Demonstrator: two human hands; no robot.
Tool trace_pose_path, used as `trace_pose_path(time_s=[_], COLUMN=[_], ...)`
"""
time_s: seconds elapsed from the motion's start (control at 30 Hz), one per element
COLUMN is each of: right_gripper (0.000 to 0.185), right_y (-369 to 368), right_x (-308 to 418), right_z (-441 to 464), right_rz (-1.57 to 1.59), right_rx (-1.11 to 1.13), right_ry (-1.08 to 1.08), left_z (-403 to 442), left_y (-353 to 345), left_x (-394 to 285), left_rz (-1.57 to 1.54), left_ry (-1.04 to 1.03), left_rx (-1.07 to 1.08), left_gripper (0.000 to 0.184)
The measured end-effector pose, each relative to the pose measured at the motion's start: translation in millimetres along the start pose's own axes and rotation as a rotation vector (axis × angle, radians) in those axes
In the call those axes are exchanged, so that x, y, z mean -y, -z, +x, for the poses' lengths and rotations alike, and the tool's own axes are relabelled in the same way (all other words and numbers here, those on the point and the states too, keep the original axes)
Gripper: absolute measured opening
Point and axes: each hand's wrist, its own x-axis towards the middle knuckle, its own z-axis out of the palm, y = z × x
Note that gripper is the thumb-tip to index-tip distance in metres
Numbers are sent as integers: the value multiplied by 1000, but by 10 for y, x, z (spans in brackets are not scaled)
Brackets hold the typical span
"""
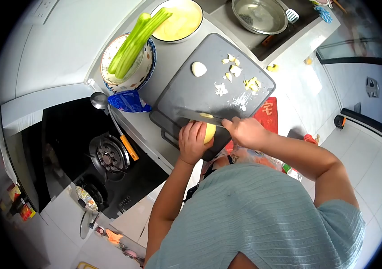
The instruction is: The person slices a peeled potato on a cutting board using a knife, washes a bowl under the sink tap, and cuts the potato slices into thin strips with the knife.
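Note:
My left hand point(193, 140) is closed around a peeled yellow potato point(210, 131), pressing it on the near part of a dark grey cutting board point(177, 92). In my right hand point(246, 132) is a kitchen knife point(195, 115), its blade lying across the potato, close to my left fingers. Farther up the board are a smooth white rounded piece point(198, 69), several garlic cloves point(235, 70), a small pile of pale yellow slices point(253, 84) and white scraps point(221, 89). How deep the blade sits in the potato is hard to see.
Left of the board, celery stalks point(133, 47) rest on patterned bowls point(108, 56), beside a bowl point(201, 19) of pale yellow contents. A blue packet point(130, 102) and a ladle point(124, 134) lie near the gas stove point(72, 130). A metal basin point(269, 30) stands in the sink.

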Motion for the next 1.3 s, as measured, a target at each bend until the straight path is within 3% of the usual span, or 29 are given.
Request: trace_pose_path(time_s=[0.2, 0.27, 0.33, 0.47, 0.7, 0.87, 1.3], right_gripper=[23, 35, 34, 22, 27, 30, 38], right_y=[328, 347, 326, 247, 59, -210, 315], right_x=[177, 177, 185, 211, 104, -58, 164], right_z=[-404, -485, -491, -366, -34, 151, -388], right_rz=[-28, -40, -38, -39, -36, -28, -28], right_rx=[1, 21, 2, -18, -31, -21, 35], right_ry=[12, 13, 15, 10, 37, 30, 29], left_z=[-46, -29, -27, -20, -48, -14, -64], left_y=[-37, -35, -27, -12, -94, -33, -85], left_x=[-9, -1, -10, -14, 30, 8, 28], left_rz=[15, 12, 5, 4, 7, -34, 24], left_ry=[49, 40, 34, 48, -3, 24, 0], left_rx=[35, 30, 30, 52, -20, -19, -10], left_gripper=[44, 43, 42, 44, 58, 55, 56])
